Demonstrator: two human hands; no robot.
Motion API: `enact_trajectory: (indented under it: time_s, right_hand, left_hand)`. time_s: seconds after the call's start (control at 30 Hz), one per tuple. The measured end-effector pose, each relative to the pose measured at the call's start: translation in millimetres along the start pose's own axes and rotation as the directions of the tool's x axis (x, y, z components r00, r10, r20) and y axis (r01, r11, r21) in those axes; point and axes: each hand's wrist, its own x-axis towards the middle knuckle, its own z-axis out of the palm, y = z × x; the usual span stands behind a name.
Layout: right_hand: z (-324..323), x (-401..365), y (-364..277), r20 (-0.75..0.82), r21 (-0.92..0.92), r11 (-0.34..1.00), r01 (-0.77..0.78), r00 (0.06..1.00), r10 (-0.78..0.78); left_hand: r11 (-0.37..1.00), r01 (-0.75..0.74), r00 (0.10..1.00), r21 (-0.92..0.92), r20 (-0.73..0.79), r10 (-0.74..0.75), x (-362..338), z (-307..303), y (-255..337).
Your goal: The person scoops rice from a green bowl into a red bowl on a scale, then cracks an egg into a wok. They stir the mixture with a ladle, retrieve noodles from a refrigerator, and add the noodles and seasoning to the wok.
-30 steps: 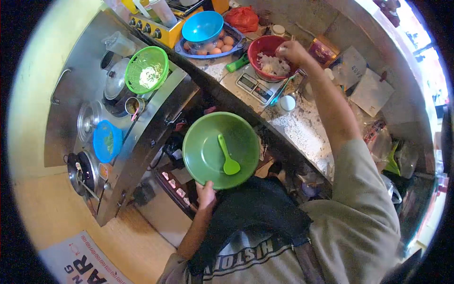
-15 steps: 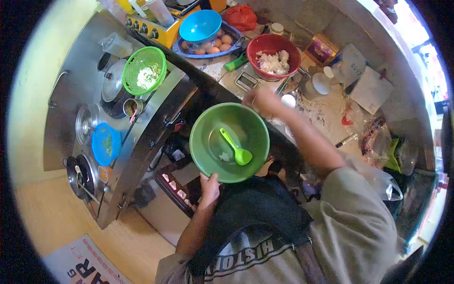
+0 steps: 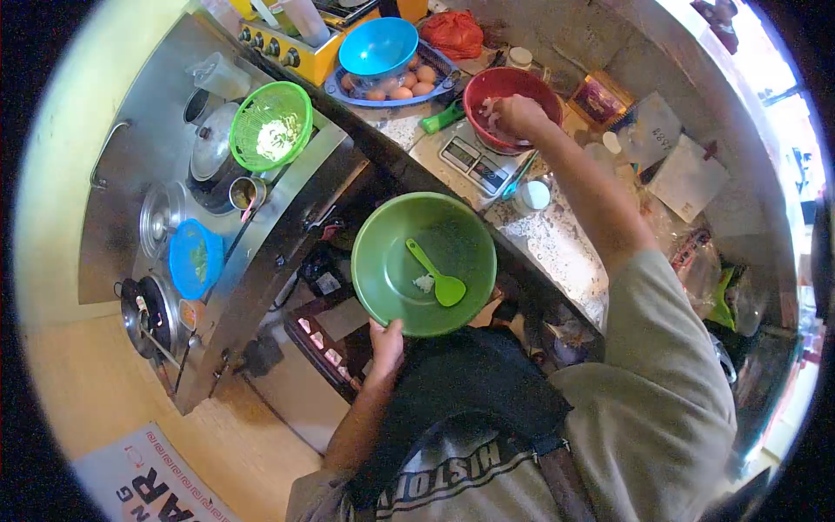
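My left hand (image 3: 388, 344) grips the near rim of a large green basin (image 3: 379, 252), thumb over the edge. Inside it lie a lime-green rice paddle (image 3: 448, 289) and a small white clump (image 3: 424, 283). Reaching forward, my right hand (image 3: 522, 118) is down inside a red bowl (image 3: 544, 90) on the counter, its fingers curled at clumpy white food (image 3: 489, 113). The hand covers part of that food, and the fingertips are hidden. A digital kitchen scale (image 3: 475, 162) sits just in front of the red bowl.
A blue bowl (image 3: 379, 45) rests over a tray of eggs (image 3: 402, 91). Beside the scale stands a white-topped container (image 3: 532, 197). On the left stove are a green colander (image 3: 248, 130), a blue basket (image 3: 187, 261), a lidded pot (image 3: 213, 139) and a frying pan (image 3: 139, 326).
My right hand has moved forward from beside the green basin into the red bowl, uncovering the scale. My left hand still holds the basin in nearly the same place.
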Motion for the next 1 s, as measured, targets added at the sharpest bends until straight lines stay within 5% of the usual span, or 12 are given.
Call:
enact_trajectory:
  time_s: [0.07,0.17,0.3,0.4,0.73,0.83,0.97,1.0]
  right_hand:
    - [-7,-8,1,-0.023,-0.033,0.995,-0.099,0.995,0.098]
    - [-1,-7,25,-0.216,0.061,0.998,-0.032,0.975,0.045]
    - [-24,-22,35,-0.375,0.476,0.873,0.11,0.923,0.088]
    - [-30,-30,35,-0.161,0.653,0.756,-0.044,0.968,0.195]
    - [-43,-46,31,-0.156,0.802,0.597,0.016,0.971,0.183]
    - [-55,-60,21,-0.144,0.786,0.618,-0.028,0.963,0.226]
    - [-71,-98,-21,-0.189,0.741,0.663,0.108,0.981,0.052]
    - [-58,-107,-35,-0.292,0.744,0.62,0.247,0.956,-0.03]
  left_hand:
    - [1.0,0.007,1.0,-0.008,0.004,-0.006,1,2,3]
    - [0.997,0.054,0.999,-0.047,0.008,-0.053,1,5,7]
    - [0.992,0.094,0.995,-0.078,0.019,-0.093,-1,2,5]
    - [0.99,0.119,0.993,-0.071,0.024,-0.118,-2,-4,-10]
    - [0.98,0.19,0.981,-0.052,0.033,-0.189,-5,-4,3]
    - [0.989,0.103,0.994,-0.108,0.054,-0.098,-1,-4,-6]
    - [0.981,0.157,0.986,-0.112,0.08,-0.149,-4,-2,-2]
    - [0.98,0.165,0.983,-0.114,0.097,-0.154,-3,-1,0]
